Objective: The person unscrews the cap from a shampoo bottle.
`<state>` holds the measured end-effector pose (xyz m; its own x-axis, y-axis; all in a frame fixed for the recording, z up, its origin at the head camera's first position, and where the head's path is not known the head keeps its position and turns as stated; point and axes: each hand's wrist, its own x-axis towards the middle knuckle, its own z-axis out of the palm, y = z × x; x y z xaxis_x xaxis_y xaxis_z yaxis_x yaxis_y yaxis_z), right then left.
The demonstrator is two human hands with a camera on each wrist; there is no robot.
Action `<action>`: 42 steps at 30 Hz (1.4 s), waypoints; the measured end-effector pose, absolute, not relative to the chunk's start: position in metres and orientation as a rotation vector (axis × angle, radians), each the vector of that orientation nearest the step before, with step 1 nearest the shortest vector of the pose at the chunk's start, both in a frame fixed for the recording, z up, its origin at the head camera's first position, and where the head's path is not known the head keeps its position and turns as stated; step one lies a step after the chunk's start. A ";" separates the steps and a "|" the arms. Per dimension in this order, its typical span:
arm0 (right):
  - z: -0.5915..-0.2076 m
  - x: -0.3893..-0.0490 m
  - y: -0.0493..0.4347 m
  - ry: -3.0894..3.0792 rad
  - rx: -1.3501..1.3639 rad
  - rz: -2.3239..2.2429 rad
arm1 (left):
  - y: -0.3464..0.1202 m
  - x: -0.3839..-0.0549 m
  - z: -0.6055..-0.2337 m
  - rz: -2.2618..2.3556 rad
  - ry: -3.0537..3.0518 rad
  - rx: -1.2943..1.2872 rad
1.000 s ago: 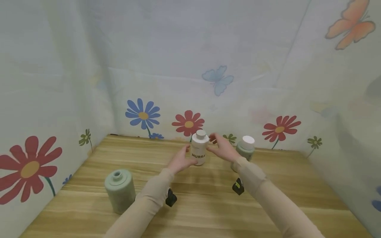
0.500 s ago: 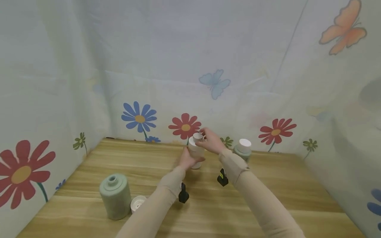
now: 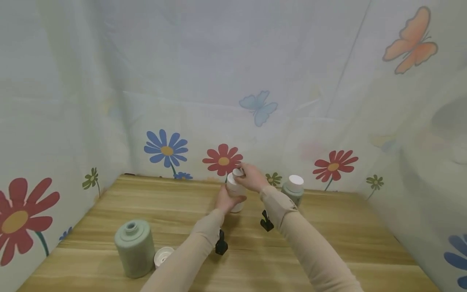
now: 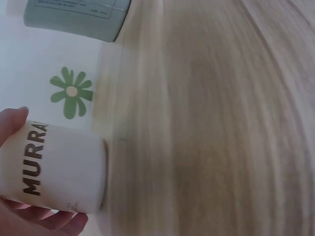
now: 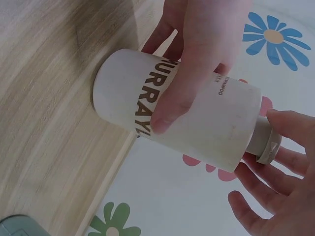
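Note:
A white shampoo bottle [image 3: 234, 189] with brown lettering stands upright near the back of the table. My left hand [image 3: 225, 198] grips its body, thumb across the lettering in the right wrist view. At the top, my right hand [image 3: 254, 178] pinches the small whitish cap [image 5: 266, 142] between thumb and fingers, with the other fingers spread below. In the left wrist view the bottle's lower body [image 4: 74, 167] shows between the left thumb and fingertips, its base close to the wood.
A green bottle [image 3: 135, 251] with an open neck stands front left, a round white cap [image 3: 164, 254] beside it. Another green bottle [image 3: 293, 190], white-capped, stands right of the hands. Flowered white cloth [image 3: 251, 138] hangs behind the wooden table [image 3: 175, 202].
My left hand has closed round the bottle's body. My right hand has come from beside the bottle to its cap and now pinches it. The view has tipped slightly upward.

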<state>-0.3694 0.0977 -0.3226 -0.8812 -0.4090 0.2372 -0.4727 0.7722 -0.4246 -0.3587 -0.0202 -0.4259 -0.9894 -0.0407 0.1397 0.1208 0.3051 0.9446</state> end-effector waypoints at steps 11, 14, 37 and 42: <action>-0.294 -0.342 0.115 -2.868 0.776 0.784 | -0.032 -0.339 -0.401 -1.527 -2.627 -0.166; -0.288 -0.327 0.130 -2.855 0.838 0.743 | -0.034 -0.322 -0.388 -1.377 -2.695 -0.250; -0.313 -0.220 0.144 -2.659 1.177 0.809 | -0.081 -0.206 -0.362 -1.054 -2.925 -0.695; -0.325 -0.211 0.140 -2.659 1.196 0.753 | -0.089 -0.198 -0.369 -0.874 -2.923 -0.740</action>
<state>-0.2105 0.1404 -0.3252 -0.6775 -0.6658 0.3126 -0.7308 0.5615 -0.3881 -0.1981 -0.0892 -0.3688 -0.8888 0.4385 0.1333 0.4397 0.7336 0.5181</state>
